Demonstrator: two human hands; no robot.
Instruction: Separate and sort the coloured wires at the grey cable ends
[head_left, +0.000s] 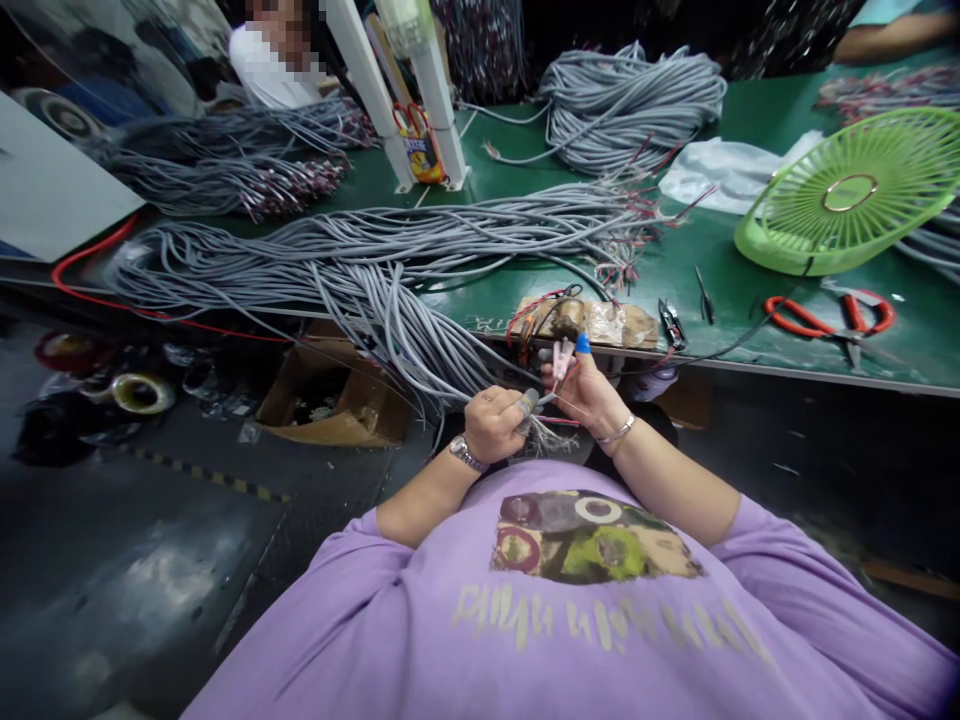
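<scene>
My left hand (491, 422), with a watch at the wrist and a grey covering on the thumb, is closed around the end of a grey cable near the bench edge. Stripped strands and thin red wires spread out below it. Just to its right, my right hand (589, 395) has its fingers drawn together at the cable's thin wires; a blue cover (583, 343) sits on a fingertip. A bundle of grey cables (420, 325) hangs from the bench towards my left hand. Beyond my hands, a taped wooden block (619, 325) lies at the edge.
On the green bench (780, 310) lie red-handled pliers (859, 315), small snips (673, 325), a coiled cable bundle (630, 105) and a green fan (847, 195). A white post (450, 130) stands at the back. Below left is a cardboard box (337, 390). Other people sit across the bench.
</scene>
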